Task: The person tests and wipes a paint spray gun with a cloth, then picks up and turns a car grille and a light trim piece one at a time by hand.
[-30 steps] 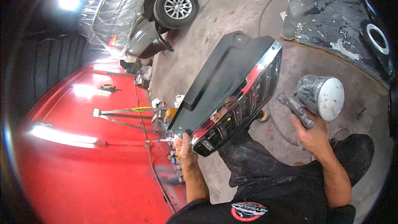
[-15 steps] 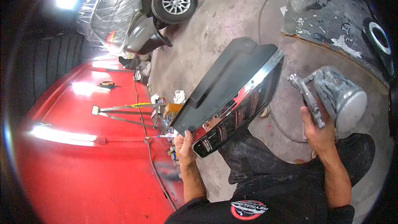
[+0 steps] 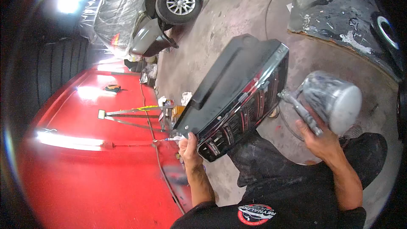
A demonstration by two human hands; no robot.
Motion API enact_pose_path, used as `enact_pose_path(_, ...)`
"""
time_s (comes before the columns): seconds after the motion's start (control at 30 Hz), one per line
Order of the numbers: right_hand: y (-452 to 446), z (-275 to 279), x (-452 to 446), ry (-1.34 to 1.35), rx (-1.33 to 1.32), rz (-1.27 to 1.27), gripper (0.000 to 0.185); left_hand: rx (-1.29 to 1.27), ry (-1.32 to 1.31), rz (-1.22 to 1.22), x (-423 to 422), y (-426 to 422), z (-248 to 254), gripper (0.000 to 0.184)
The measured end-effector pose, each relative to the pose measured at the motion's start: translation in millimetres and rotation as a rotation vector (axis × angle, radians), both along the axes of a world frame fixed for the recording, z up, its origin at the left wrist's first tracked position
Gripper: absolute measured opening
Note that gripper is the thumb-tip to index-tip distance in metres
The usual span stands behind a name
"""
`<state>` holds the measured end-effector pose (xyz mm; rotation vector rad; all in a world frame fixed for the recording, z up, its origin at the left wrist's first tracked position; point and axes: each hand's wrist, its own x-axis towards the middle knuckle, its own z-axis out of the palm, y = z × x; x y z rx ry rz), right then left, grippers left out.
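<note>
My left hand (image 3: 190, 152) grips the lower left corner of a car grille (image 3: 237, 89), its thumb on the dark upper panel. A shiny chrome strip runs along the grille, with black slotted openings below it. In my right hand (image 3: 321, 143) is a spray gun (image 3: 303, 112) with a large, paint-stained cup (image 3: 333, 101). The gun's nozzle end points at the grille's right side, a short gap away from it. My right fingers are partly hidden behind the gun's handle.
A red panel (image 3: 101, 178) fills the left side, with a metal stand (image 3: 131, 114) by it. Beyond lie a plastic-covered car (image 3: 123, 12), its wheel (image 3: 180, 4) and a grey bumper piece (image 3: 150, 38). A paint-spotted board (image 3: 335, 21) is at upper right; a hose (image 3: 268, 12) crosses the floor.
The spray gun has moved left, closer to the grille. The grille has tilted slightly, showing more of its slotted front, while my left hand keeps its hold.
</note>
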<state>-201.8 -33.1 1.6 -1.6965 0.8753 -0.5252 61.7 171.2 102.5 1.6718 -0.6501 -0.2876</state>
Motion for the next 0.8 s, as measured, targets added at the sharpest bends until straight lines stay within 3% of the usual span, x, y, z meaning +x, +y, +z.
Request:
enact_pose_path(0.13,0.3,-12.3,-1.8,-0.173,0.034,-0.116,0.05,0.028,0.081,-0.02,-5.0,-0.4,-6.7,0.024)
enact_pose_path(0.27,-2.7,-2.1,-2.9,-0.182,0.072,-0.123,0.046,-0.004,0.113,-0.04,-8.3,-4.5,-5.3,0.024)
enact_pose_path(0.33,-3.4,2.0,-3.5,0.002,0.005,0.036,0.053,-0.01,0.066,-0.018,-13.2,-11.2,-1.1,0.023)
enact_pose_path(0.47,4.5,-13.2,4.9,-0.166,-0.064,0.026,0.043,-0.071,0.052,0.078,-17.2,-23.6,-1.7,0.023)
enact_pose_path(0.6,6.9,-6.2,-0.2,-0.091,0.012,0.117,0.044,-0.081,0.071,0.076,-13.5,-22.3,-5.7,0.027)
enact_pose_path(0.7,12.4,-12.7,-1.4,-0.106,-0.117,0.1,0.046,-0.01,0.07,0.015,-12.3,-16.7,-11.2,0.03)
enact_pose_path(0.8,9.9,-9.0,-0.1,-0.283,-0.011,-0.086,0.042,-0.028,0.084,0.037,-19.0,-21.3,-12.2,0.032)
